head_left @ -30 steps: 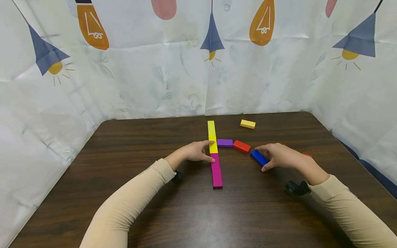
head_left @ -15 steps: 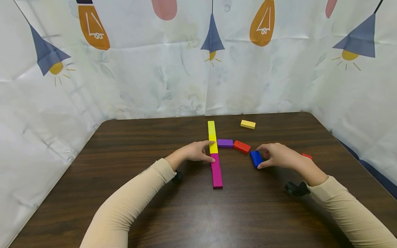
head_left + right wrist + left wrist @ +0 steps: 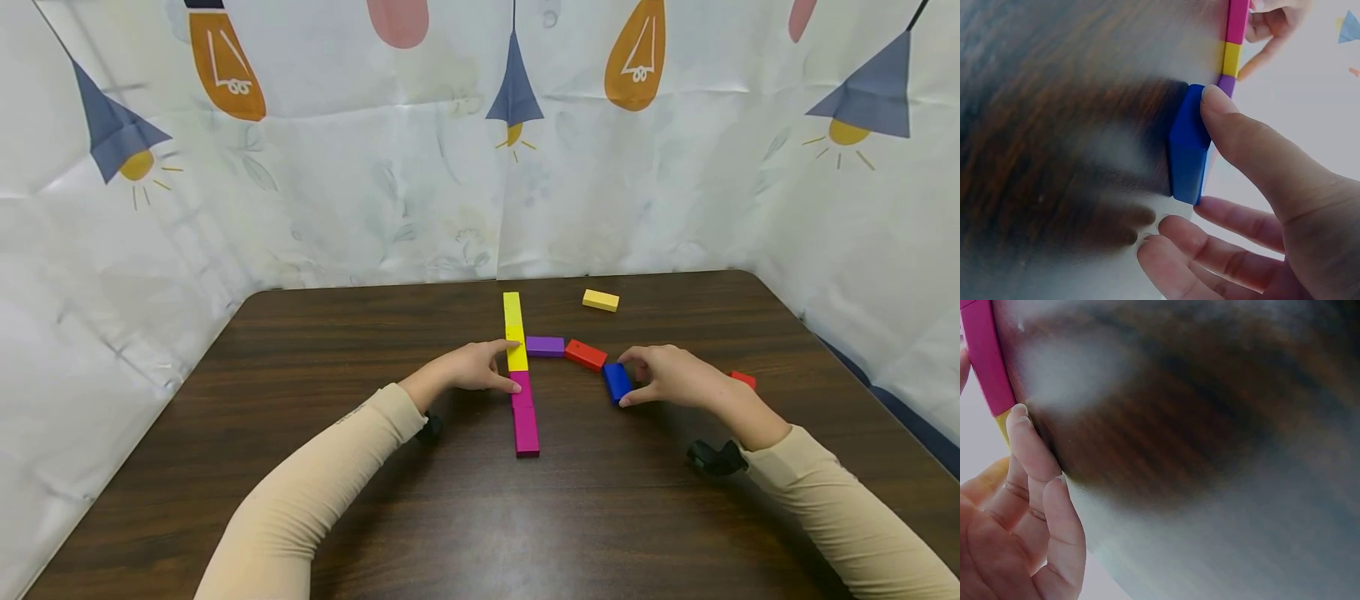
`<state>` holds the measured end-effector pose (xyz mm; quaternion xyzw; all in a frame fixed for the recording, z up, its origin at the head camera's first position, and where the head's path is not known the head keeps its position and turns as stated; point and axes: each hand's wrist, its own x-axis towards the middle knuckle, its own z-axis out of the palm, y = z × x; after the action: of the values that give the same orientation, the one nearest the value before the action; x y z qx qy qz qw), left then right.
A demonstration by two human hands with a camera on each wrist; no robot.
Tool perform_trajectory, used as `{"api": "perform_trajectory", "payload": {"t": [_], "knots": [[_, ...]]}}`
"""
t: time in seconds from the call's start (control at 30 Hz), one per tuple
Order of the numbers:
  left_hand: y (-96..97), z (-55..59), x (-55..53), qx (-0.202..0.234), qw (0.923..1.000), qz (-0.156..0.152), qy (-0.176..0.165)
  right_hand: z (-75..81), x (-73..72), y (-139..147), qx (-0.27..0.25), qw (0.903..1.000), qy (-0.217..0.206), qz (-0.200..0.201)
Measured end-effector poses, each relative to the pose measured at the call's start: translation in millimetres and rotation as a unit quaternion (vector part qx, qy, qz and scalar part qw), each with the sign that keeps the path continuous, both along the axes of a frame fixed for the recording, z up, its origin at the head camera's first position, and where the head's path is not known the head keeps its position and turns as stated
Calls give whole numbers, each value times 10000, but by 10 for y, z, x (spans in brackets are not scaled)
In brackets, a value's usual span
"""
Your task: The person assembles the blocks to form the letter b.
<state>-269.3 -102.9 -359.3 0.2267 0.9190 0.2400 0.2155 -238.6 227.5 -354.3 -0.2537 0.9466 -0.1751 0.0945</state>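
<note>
In the head view, two yellow blocks (image 3: pixel 512 308) and magenta blocks (image 3: pixel 527 432) form a straight row running toward the person. My left hand (image 3: pixel 472 367) rests on this row, index fingertip at the yellow part and thumb on the magenta part. A purple block (image 3: pixel 545 347) extends rightward from the row, followed by a slanted red block (image 3: pixel 586 355). Beside the red block's right end lies a blue block (image 3: pixel 617 384), angled toward the person. My right hand (image 3: pixel 671 377) pinches it between thumb and index finger. The right wrist view shows the thumb on the blue block's (image 3: pixel 1188 144) edge.
A pale yellow block (image 3: pixel 601 300) lies alone near the table's far edge. Another red block (image 3: pixel 743 379) is partly hidden behind the right wrist. The dark wooden table (image 3: pixel 450 517) backs onto a patterned curtain (image 3: pixel 360 200).
The right hand has moved the blue block a little left and turned it more toward the person, bringing its far end up to the red block. The left hand has stayed put.
</note>
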Motion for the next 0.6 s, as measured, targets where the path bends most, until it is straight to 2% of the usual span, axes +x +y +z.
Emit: {"api": "perform_trajectory", "payload": {"t": [0.6], "knots": [[-6,2,8,-8,10000,-9,36,-15,2,0,-36,10000,16,76]]}}
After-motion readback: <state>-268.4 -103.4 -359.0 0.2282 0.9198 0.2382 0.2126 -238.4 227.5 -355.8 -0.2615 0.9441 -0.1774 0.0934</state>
